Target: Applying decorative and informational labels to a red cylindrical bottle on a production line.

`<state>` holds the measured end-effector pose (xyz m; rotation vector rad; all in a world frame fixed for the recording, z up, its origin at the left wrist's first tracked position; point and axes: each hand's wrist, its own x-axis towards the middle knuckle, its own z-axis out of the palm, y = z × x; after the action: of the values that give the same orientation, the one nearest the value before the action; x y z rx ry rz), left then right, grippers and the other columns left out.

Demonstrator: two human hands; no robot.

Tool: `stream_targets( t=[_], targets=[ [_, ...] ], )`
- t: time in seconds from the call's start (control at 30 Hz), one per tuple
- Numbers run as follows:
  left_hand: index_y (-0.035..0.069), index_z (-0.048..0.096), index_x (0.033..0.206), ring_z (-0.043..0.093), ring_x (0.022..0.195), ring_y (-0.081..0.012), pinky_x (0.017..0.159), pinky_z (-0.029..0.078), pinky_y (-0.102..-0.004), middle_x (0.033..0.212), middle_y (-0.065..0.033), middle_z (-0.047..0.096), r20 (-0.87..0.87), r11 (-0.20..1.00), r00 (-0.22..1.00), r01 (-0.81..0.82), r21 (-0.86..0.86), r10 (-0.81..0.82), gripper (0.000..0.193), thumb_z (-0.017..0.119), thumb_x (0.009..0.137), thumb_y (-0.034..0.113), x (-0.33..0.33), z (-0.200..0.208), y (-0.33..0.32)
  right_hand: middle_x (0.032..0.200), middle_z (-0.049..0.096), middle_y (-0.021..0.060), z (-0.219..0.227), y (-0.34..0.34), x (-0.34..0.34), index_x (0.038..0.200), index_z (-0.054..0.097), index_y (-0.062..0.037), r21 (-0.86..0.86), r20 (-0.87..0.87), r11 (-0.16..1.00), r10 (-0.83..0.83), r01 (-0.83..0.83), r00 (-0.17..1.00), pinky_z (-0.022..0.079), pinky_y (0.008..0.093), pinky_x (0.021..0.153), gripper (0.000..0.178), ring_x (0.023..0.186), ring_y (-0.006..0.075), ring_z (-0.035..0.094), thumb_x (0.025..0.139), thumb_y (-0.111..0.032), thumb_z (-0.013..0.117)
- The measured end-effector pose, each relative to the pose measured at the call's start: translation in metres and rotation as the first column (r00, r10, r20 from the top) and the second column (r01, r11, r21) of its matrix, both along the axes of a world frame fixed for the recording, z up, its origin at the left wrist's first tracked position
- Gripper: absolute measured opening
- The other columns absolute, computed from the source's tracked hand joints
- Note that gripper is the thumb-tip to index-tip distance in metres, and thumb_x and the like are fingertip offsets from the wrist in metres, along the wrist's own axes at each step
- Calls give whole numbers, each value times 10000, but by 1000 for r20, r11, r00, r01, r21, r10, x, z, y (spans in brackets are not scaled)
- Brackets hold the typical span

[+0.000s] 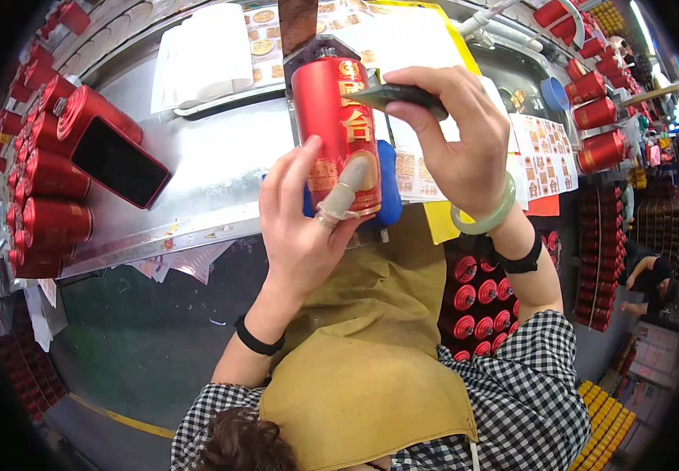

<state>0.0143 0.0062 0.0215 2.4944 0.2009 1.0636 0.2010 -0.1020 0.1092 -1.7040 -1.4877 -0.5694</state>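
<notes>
A red bottle [317,102] with gold lettering and a gold emblem lies tilted at the middle of the bench, its neck pointing away from me. My left hand [300,212] is closed round its near end, and one finger wears a pale finger cot [345,187]. Pinched in my right hand [465,133] is a dark pointed tool [406,99], whose exact kind I cannot make out. Its tip is at the gold lettering on the bottle's upper right side. A blue support [388,180] shows under the bottle, partly hidden.
Printed decal sheets [543,149] lie right of the bottle and behind it. White paper [206,59] and a black phone [120,161] are at left, beside several red bottles [57,220]. A blue cup [554,94] stands at right. More red bottles [480,294] are below the bench.
</notes>
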Motion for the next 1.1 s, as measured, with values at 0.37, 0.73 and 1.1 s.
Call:
stream_targets(
  t=[0.37, 0.73, 1.1],
  targets=[
    [11, 635, 1367, 616, 1271, -406, 1048, 535, -468, 1454, -206, 594, 161, 981, 987, 51, -186, -21, 741, 940, 695, 77, 0, -17, 2, 930, 706, 96, 1, -11, -20, 1122, 722, -50, -192, -223, 971, 98, -142, 970, 525, 415, 813, 292, 872, 302, 652, 837, -4, 768],
    [-85, 421, 1512, 641, 1289, -347, 1074, 540, -418, 1498, -235, 559, 142, 848, 990, 84, -524, -10, 895, 907, 773, 53, -2, -24, -7, 1001, 675, -79, -27, -16, -35, 1015, 734, -190, -195, 174, 956, 254, -220, 951, 497, 336, 847, 279, 888, 159, 580, 736, -180, 737],
    [-71, 454, 1510, 660, 1271, -338, 1063, 524, -403, 1443, -213, 623, 82, 895, 996, 12, -446, 27, 932, 951, 752, 147, -5, -19, 0, 991, 746, -91, -16, -1, -1, 1033, 758, -197, -59, 330, 997, 62, -45, 942, 450, 331, 802, 246, 832, 148, 590, 789, -176, 743]
  ],
)
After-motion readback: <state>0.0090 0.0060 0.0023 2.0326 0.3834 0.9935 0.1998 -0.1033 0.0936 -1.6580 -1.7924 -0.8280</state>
